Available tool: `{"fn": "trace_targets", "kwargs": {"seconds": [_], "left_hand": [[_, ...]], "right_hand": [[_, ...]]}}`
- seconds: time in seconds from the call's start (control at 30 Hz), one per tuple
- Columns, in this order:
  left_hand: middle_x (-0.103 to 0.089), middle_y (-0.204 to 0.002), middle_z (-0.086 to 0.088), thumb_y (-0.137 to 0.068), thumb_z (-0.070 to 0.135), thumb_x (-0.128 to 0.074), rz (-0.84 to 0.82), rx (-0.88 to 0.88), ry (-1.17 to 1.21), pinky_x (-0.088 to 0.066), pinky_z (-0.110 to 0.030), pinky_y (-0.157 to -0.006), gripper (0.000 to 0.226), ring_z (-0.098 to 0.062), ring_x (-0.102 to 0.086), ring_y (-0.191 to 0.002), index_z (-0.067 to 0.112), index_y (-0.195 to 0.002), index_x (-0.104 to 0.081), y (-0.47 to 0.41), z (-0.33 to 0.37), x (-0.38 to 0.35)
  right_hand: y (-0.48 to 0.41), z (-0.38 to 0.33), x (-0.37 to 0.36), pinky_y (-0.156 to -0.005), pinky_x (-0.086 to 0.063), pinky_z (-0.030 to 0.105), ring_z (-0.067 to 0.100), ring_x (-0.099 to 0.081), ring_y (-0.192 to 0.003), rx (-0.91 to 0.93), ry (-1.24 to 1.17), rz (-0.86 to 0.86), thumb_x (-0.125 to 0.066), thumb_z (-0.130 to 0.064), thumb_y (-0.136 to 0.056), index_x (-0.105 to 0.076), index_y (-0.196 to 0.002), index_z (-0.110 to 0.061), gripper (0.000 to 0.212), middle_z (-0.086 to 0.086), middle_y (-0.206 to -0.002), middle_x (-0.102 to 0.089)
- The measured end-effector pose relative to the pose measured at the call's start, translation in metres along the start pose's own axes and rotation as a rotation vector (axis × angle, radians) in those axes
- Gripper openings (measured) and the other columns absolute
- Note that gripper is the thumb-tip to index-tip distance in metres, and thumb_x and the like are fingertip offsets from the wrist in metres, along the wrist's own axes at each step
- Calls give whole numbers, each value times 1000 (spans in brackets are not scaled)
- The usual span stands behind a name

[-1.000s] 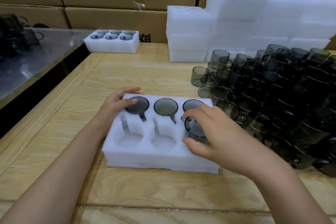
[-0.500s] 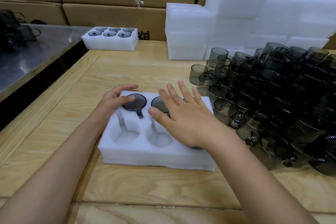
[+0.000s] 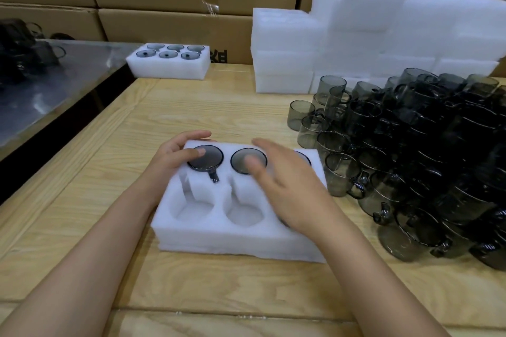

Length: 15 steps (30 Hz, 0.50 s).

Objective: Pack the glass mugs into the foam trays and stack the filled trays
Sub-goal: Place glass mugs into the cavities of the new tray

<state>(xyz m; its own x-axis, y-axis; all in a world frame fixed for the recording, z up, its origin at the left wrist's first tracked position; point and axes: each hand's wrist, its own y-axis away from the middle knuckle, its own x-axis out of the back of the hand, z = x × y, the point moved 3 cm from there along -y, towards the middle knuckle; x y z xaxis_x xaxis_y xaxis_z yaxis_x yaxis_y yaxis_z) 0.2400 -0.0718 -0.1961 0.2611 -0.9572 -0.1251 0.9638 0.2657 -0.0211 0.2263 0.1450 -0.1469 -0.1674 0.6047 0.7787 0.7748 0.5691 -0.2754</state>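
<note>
Your left hand grips the far left corner of the foam tray, with its thumb on the mug seated there. Your right hand, blurred, hovers flat over the tray's right side, fingers spread and holding nothing. Just right of the tray, loose mugs crowd the table.
</note>
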Motion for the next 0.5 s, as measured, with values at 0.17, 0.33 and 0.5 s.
{"fn": "trace_targets", "kwargs": {"seconds": [0.17, 0.33, 0.5], "left_hand": [[-69, -99, 7, -65, 10, -60, 47, -40, -82, -52, -16, -61, 40, -6, -69, -78, 24, -101, -71, -1, 1, 3], [-63, -102, 2, -57, 5, -51, 94, -56, -154, -49, -12, -58, 48, 2, -65, -72, 22, -97, -71, 0, 7, -1], [-63, -86, 2, -67, -8, -50, 108, -82, -176, -46, -11, -51, 40, 2, -61, -57, 16, -94, -68, 2, 13, -6]], "right_hand": [[15, 38, 54, -78, -43, 35, 27, -57, -91, -178, 214, 520, -47, -14, -94, -66, -105, -13, 22, 4, -100, -67], [20, 60, 53, -70, -51, 34, 31, -55, -80, -487, 432, -42, -41, -2, -81, -60, -105, -18, 35, 7, -94, -62], [21, 53, 49, -55, -46, 29, 24, -53, -66, -440, 441, -70, -48, -17, -85, -57, -84, -13, 10, 4, -75, -53]]}}
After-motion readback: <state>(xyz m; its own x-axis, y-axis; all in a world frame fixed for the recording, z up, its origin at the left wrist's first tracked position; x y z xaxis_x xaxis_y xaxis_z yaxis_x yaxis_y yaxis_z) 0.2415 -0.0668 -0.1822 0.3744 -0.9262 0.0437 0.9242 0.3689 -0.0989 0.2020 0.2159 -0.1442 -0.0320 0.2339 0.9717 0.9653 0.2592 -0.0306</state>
